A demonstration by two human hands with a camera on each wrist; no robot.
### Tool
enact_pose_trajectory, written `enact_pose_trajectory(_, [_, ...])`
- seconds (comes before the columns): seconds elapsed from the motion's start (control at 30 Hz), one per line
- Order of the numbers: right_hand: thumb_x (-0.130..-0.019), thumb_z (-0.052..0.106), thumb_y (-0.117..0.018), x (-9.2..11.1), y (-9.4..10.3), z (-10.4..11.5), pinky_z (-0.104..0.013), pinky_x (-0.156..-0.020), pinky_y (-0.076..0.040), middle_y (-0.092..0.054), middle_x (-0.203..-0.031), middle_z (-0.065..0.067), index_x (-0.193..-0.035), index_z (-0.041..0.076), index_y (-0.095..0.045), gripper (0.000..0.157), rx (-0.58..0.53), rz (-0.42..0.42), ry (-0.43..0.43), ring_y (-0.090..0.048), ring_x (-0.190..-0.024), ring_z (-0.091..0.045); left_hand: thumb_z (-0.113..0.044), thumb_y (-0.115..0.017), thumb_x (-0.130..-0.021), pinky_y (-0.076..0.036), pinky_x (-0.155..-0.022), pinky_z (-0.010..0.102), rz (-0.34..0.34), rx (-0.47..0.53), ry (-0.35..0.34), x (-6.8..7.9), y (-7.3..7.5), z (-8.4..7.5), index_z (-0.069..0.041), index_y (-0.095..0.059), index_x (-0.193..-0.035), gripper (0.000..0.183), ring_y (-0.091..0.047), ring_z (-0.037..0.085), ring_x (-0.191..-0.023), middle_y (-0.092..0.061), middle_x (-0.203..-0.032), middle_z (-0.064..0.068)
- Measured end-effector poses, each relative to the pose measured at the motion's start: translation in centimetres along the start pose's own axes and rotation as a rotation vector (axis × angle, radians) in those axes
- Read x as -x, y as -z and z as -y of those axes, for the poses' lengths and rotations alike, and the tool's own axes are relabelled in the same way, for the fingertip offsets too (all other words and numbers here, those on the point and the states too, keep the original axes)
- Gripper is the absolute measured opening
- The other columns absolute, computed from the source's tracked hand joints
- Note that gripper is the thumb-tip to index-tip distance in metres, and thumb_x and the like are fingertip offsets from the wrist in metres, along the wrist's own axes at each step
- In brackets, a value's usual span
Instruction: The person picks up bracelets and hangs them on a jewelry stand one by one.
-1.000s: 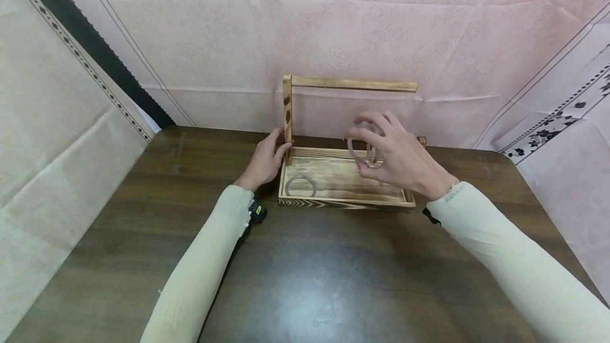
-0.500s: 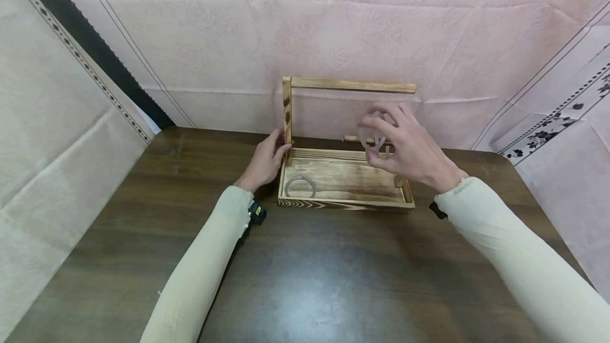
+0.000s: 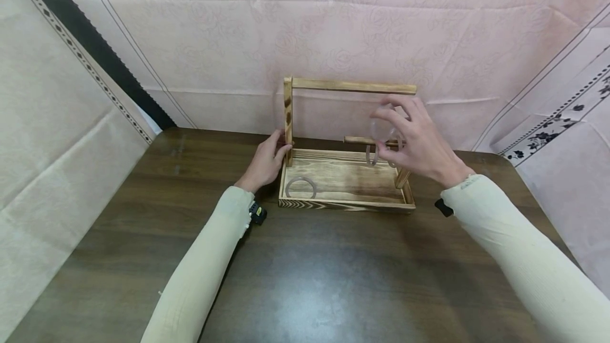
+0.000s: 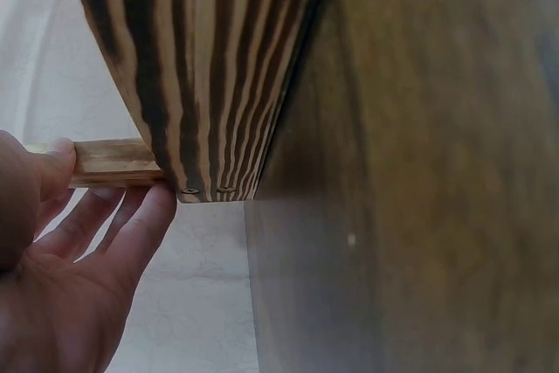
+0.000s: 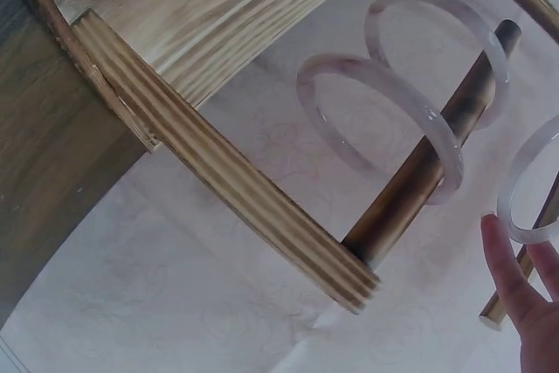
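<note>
While in grip (image 3: 415, 139), bangle (image 5: 505, 191) farther right

You have lots of room in front, over the surface (image 3: 310, 274), and only the low wall of the tray (image 3: 343, 205) is in the way there. On your left, the tall post (image 3: 288, 120) and your left hand (image 3: 265, 160) block that side. The long top bar (image 3: 352, 86) makes a roof above the short bar (image 3: 359, 140). There is a gap between the short bar's tip and the tall post. Two hanging bangles (image 5: 410, 98) and your right hand (image 3: 419, 139) crowd its other end. Cloth (image 3: 333, 36) blocks the back.
</note>
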State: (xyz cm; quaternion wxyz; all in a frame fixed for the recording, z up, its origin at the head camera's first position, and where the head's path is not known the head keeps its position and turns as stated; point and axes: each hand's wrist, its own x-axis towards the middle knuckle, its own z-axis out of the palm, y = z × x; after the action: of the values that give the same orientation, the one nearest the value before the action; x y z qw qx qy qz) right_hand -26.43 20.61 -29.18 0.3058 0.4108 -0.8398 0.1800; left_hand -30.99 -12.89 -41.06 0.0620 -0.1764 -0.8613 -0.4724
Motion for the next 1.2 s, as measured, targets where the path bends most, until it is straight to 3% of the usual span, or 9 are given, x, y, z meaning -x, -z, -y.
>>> enact_pose_trajectory(0.37, [-0.073, 0.006, -0.078, 0.6, 0.4, -1.0, -0.047, -0.102, -0.037, -0.054, -0.137, -0.021, -0.127, 0.007, -0.063, 0.056, -0.027, -0.059, -0.068, -0.047, -0.123, -0.04, -0.018, -0.05, -0.108, -0.052, -0.106, 0.044, 0.002, -0.009, -0.001, 0.0, 0.0, -0.1, -0.006, -0.047, -0.144, 0.038, -0.059, 0.03, -0.126, -0.063, -0.13, 0.016])
enact_pose_trajectory(0.6, [-0.074, 0.005, -0.077, 0.9, 0.8, -1.5, -0.04, -0.092, -0.035, -0.053, -0.138, -0.02, -0.127, 0.007, -0.063, 0.054, -0.028, -0.093, -0.105, -0.047, -0.111, -0.034, -0.019, -0.05, -0.108, -0.051, -0.106, 0.045, -0.002, -0.012, -0.005, -0.1, 0.0, 0.1, -0.005, -0.046, -0.145, 0.04, -0.059, 0.03, -0.126, -0.063, -0.13, 0.016])
enact_pose_trajectory(0.9, [-0.07, 0.003, -0.08, 1.1, 0.9, -1.8, -0.035, -0.092, -0.033, -0.052, -0.139, -0.019, -0.127, 0.008, -0.063, 0.06, -0.027, -0.137, -0.137, -0.051, -0.097, -0.032, -0.019, -0.049, -0.108, -0.051, -0.106, 0.044, 0.005, -0.015, -0.003, 0.1, 0.0, 0.0, -0.005, -0.045, -0.146, 0.04, -0.059, 0.029, -0.126, -0.063, -0.131, 0.015])
enact_pose_trajectory(1.03, [-0.07, 0.002, -0.081, 1.2, 1.3, -1.9, -0.033, -0.093, -0.035, -0.051, -0.139, -0.02, -0.129, 0.009, -0.063, 0.062, -0.016, -0.139, -0.15, -0.052, -0.1, -0.031, -0.019, -0.048, -0.108, -0.051, -0.106, 0.044, 0.007, -0.014, -0.003, 0.2, 0.0, -0.1, -0.004, -0.046, -0.145, 0.04, -0.059, 0.029, -0.126, -0.063, -0.131, 0.015])
enact_pose_trajectory(1.2, [-0.071, 0.001, -0.08, 1.2, 1.7, -2.3, -0.022, -0.09, -0.037, -0.051, -0.138, -0.021, -0.129, 0.006, -0.062, 0.06, -0.01, -0.147, -0.169, -0.049, -0.11, -0.031, -0.019, -0.049, -0.108, -0.051, -0.106, 0.045, 0.004, -0.013, -0.01, 0.1, 0.1, 0.1, -0.002, -0.046, -0.145, 0.041, -0.059, 0.03, -0.127, -0.063, -0.131, 0.016])
